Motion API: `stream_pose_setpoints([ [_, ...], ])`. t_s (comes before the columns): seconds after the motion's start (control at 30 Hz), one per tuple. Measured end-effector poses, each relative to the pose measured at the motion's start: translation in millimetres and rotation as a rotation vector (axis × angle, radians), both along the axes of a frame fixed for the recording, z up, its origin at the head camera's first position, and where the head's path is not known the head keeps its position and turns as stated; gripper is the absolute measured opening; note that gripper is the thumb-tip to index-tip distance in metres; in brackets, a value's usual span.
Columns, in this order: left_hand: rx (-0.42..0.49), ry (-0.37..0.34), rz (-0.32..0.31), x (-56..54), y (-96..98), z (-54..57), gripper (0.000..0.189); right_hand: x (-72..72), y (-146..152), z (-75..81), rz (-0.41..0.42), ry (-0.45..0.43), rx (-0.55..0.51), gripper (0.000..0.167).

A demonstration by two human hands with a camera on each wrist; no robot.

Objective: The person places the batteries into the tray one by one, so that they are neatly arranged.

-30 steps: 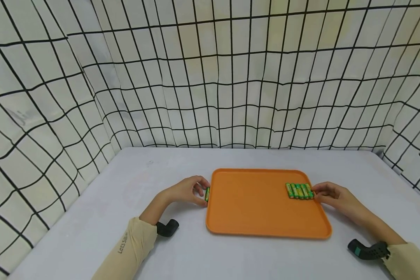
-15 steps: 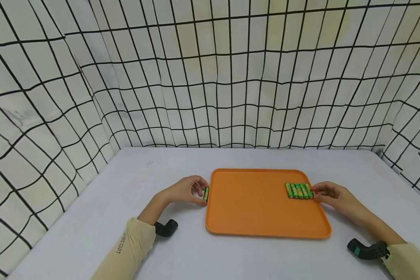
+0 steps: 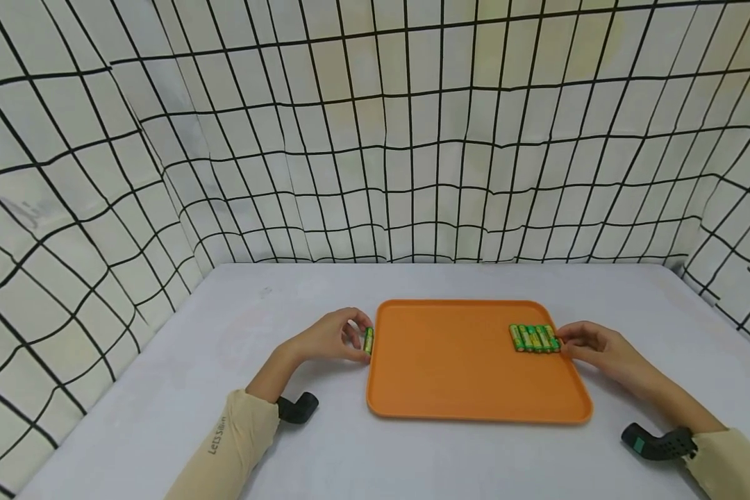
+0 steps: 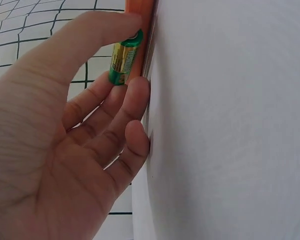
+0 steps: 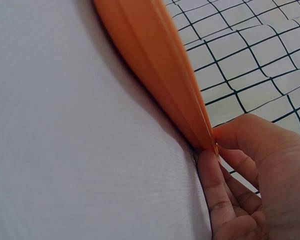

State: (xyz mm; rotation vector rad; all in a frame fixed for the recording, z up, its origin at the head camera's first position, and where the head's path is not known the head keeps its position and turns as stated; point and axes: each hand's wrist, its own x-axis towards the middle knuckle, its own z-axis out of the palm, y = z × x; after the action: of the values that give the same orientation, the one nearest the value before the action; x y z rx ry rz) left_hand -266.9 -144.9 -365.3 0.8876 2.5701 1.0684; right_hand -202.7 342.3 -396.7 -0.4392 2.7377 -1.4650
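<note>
My left hand (image 3: 331,337) pinches a single green-and-gold battery (image 4: 124,60) between thumb and fingers, just outside the left rim of an orange tray (image 3: 450,375). In the left wrist view the thumb covers one battery end, and the other fingers curve loosely below. At the tray's right side, my right hand (image 3: 600,351) has bent fingers at the rim, beside the end of a row of several green batteries (image 3: 534,338) lying side by side. In the right wrist view the thumb reaches over the rim; what its tip touches is hidden behind the tray wall.
The tray lies on a white-covered table (image 3: 312,451). White walls with black netting (image 3: 437,139) rise behind and at both sides. Black devices (image 3: 298,407) are strapped to both wrists, below beige sleeves (image 3: 228,444).
The left hand and its battery have risen slightly in the head view, and more of the battery shows. The right hand and the row of batteries look almost unchanged.
</note>
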Motion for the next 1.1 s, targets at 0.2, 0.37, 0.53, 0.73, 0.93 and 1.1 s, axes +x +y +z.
stream_pose_setpoints([
  [0.2,0.005,0.009,0.006,-0.4,0.3,2.9,0.05,0.4,-1.7,0.7,-0.006,0.0,0.014,0.037],
  [0.37,0.013,0.035,-0.004,-0.6,0.8,6.9,0.051,0.8,-1.4,-0.7,-0.018,0.001,0.017,0.037],
  [0.53,0.015,0.035,-0.007,-2.0,3.0,9.4,0.052,0.3,0.3,-0.4,-0.014,-0.001,0.016,0.038],
  [0.73,0.029,0.017,-0.022,-3.8,9.7,14.0,0.052,-0.2,1.9,-0.5,-0.007,-0.003,0.008,0.037],
  [0.93,0.044,0.03,-0.054,-6.6,19.0,17.3,0.05,-1.9,0.7,-0.4,0.004,-0.004,-0.003,0.037],
  [1.1,0.046,0.06,-0.101,-9.5,29.8,20.0,0.049,-2.5,1.0,0.6,-0.001,-0.008,-0.007,0.037],
])
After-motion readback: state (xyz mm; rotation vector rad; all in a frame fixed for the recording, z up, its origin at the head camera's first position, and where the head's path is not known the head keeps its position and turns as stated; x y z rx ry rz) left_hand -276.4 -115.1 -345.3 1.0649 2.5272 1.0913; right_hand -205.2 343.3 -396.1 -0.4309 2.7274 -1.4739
